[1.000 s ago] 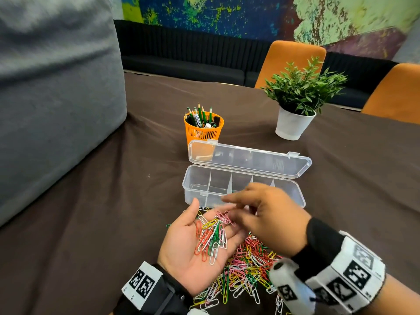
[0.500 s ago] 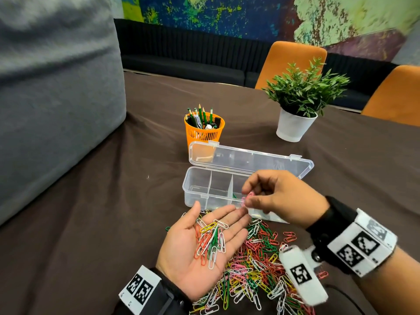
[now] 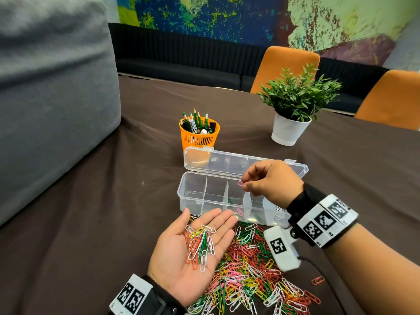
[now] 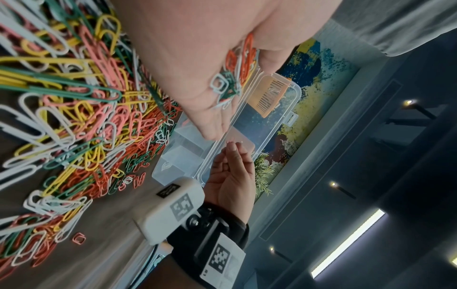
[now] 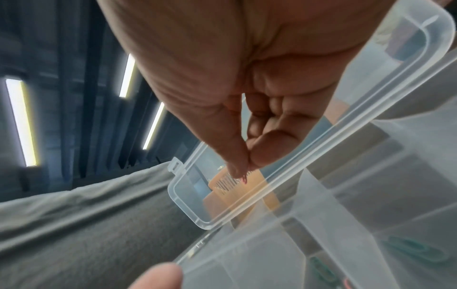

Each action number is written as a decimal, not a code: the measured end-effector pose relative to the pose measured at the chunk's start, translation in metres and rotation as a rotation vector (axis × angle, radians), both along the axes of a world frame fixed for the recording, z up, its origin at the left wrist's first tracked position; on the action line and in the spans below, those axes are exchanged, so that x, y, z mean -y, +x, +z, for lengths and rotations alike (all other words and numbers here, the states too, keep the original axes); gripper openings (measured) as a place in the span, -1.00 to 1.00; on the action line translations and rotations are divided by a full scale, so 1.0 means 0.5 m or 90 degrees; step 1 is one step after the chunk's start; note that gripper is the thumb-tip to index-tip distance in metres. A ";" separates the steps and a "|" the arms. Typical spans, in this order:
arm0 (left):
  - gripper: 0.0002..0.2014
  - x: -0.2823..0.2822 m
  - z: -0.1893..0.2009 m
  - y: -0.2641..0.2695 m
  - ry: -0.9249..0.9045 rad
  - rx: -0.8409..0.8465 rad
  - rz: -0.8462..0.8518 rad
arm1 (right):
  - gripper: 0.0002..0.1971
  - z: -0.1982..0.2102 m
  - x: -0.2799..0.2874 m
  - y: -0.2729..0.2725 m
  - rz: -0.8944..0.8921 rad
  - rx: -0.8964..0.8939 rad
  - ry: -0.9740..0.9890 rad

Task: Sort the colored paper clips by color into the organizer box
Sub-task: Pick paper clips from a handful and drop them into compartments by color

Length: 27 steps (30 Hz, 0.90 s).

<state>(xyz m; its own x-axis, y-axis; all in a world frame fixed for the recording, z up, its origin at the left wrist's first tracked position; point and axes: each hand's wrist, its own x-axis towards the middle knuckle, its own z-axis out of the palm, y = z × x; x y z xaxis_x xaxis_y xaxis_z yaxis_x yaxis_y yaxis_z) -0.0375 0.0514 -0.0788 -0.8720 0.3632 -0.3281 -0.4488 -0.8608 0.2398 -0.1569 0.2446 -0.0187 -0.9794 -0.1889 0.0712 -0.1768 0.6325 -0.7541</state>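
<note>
A clear organizer box (image 3: 193, 196) with its lid (image 3: 227, 162) open stands on the brown table, split into several compartments. My right hand (image 3: 244, 183) hovers over the middle compartments and pinches a pink paper clip (image 3: 240, 183) between thumb and forefinger (image 5: 259, 156). My left hand (image 3: 195, 246) lies palm up in front of the box, flat, carrying a small heap of clips (image 3: 200, 244) in orange, white, green and yellow. A big pile of mixed clips (image 3: 250, 276) lies on the table under and right of it. A few clips (image 3: 238, 210) rest in the box.
An orange pen cup (image 3: 200, 135) stands just behind the box lid. A potted plant (image 3: 293, 110) in a white pot is at the back right. A grey cushion (image 3: 52, 98) fills the left. One stray pink clip (image 3: 317, 280) lies right of the pile.
My right hand took a pink clip from the left palm and rose forward with it to above the box. The left hand stayed in place, palm up.
</note>
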 end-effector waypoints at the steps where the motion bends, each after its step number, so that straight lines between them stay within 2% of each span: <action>1: -0.37 0.000 0.000 0.000 0.000 0.001 0.001 | -0.90 -0.005 0.003 -0.004 -0.002 -0.008 0.031; 5: -0.37 0.002 0.002 0.001 0.009 0.005 0.005 | -0.98 -0.003 0.021 -0.009 0.036 -0.004 0.232; 7: -0.37 0.002 0.004 0.001 0.012 0.006 0.006 | -0.94 0.002 0.036 -0.012 0.068 0.019 0.325; 11: -0.37 0.005 0.007 0.000 0.011 0.012 0.009 | -0.79 -0.004 0.065 -0.043 0.092 0.057 0.449; 16: -0.37 0.007 0.003 -0.003 0.017 0.019 0.010 | -0.86 -0.041 0.090 -0.076 0.052 0.060 0.591; 20: -0.36 0.010 0.002 -0.003 0.025 0.023 0.010 | -0.88 -0.061 0.099 -0.091 0.025 0.085 0.632; 27: -0.36 0.007 0.003 -0.003 0.032 0.019 0.003 | -0.88 -0.073 0.103 -0.106 -0.030 0.119 0.612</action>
